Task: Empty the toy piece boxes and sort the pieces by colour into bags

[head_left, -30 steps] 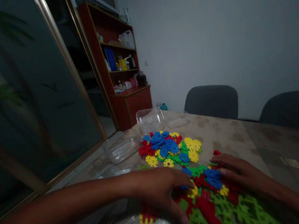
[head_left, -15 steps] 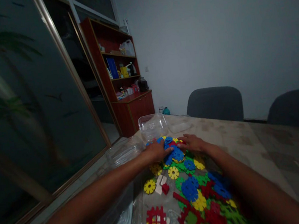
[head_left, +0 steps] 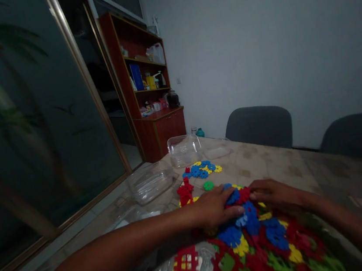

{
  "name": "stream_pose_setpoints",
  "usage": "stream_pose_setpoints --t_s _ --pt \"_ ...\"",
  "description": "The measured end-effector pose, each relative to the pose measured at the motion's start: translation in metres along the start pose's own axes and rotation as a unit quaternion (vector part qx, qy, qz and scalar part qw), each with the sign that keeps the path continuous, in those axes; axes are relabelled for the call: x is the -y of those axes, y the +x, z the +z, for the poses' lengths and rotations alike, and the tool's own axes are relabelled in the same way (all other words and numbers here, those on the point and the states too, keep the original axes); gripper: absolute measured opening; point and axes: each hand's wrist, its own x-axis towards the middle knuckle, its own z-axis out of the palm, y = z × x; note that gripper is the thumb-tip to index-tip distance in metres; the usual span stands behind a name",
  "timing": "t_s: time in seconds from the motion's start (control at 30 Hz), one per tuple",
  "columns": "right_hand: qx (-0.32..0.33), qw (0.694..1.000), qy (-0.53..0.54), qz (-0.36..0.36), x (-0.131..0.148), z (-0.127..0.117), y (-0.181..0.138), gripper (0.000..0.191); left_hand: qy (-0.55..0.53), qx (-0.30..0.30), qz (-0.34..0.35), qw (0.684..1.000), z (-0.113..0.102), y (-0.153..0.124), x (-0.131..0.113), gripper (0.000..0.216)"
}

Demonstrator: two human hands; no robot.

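Note:
A heap of flat plastic snowflake pieces in red, blue, yellow and green covers the near part of the table. My left hand lies palm down on the heap's far edge, fingers curled over blue pieces. My right hand rests opposite it, fingers cupped on the same pieces, the two hands almost touching. A small cluster of blue and yellow pieces stays farther back, with red pieces and one green piece between. A red grid-shaped assembly lies near me.
Clear plastic containers stand at the table's far left: an upright box and a tilted one, plus a lid. Two dark chairs line the far side. A red-brown shelf and glass doors are to the left.
Both hands have drawn back toward me from the far pile, dragging most of its pieces into the near heap. Only a small blue and yellow cluster remains back there.

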Motion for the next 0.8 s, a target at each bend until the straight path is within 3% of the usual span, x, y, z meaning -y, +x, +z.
stream_pose_setpoints --t_s 0.07,0.17,0.37,0.6,0.8 --pt "-0.019 1.0 0.0 0.016 -0.002 -0.01 -0.008 0.056 0.007 -0.029 0.001 1.0 -0.007 0.001 0.007 0.064" --pt "-0.053 0.998 -0.022 0.037 -0.01 -0.015 0.004 0.055 0.041 -0.085 -0.067 0.993 -0.018 0.013 0.032 0.052" --pt "-0.084 0.991 -0.099 0.041 -0.007 0.005 0.08 0.033 0.101 -0.13 -0.175 0.971 -0.024 0.035 0.066 0.034" --pt "-0.065 0.986 -0.15 0.007 0.022 0.027 0.167 0.032 0.113 -0.125 -0.183 0.968 -0.016 0.044 0.08 0.033" --pt "-0.047 0.983 -0.176 -0.01 0.034 0.044 0.186 0.033 0.097 -0.131 -0.171 0.972 -0.015 0.045 0.083 0.033"
